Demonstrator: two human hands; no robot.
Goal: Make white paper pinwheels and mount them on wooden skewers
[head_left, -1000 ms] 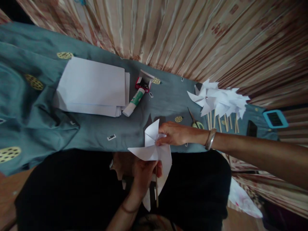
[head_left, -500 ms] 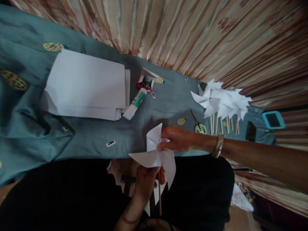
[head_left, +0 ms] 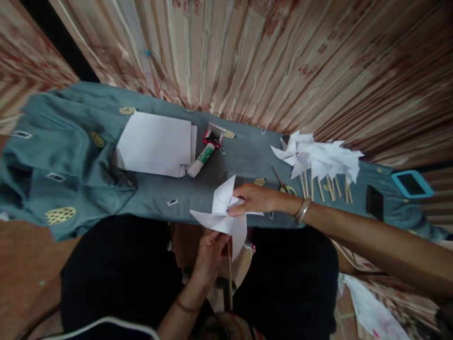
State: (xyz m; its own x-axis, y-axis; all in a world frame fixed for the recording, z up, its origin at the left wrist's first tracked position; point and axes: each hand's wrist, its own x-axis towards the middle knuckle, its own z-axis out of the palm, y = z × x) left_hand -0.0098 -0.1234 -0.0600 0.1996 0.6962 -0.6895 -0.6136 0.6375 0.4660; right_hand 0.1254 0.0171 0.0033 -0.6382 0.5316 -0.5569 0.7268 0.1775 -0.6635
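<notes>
A white paper pinwheel on a thin wooden stick is held over my lap at the table's near edge. My left hand is closed below and behind the blades, around the upper part of the stick; some of its fingers are hidden by paper. From the right, my right hand, with a bangle at the wrist, pinches the pinwheel near its centre, thumb in front. What lies under those fingers is hidden. Scissors with pale green handles lie just beyond the right wrist.
A stack of white paper lies at left on the teal cloth. Beside it are a glue stick and an open red box of small metal pieces. Several finished pinwheels, a dark phone and a blue-framed device lie right.
The view has pulled back and shows more of the table's left end. Both hands keep hold of the pinwheel, whose blades have tilted slightly; one now points right from beneath the right hand.
</notes>
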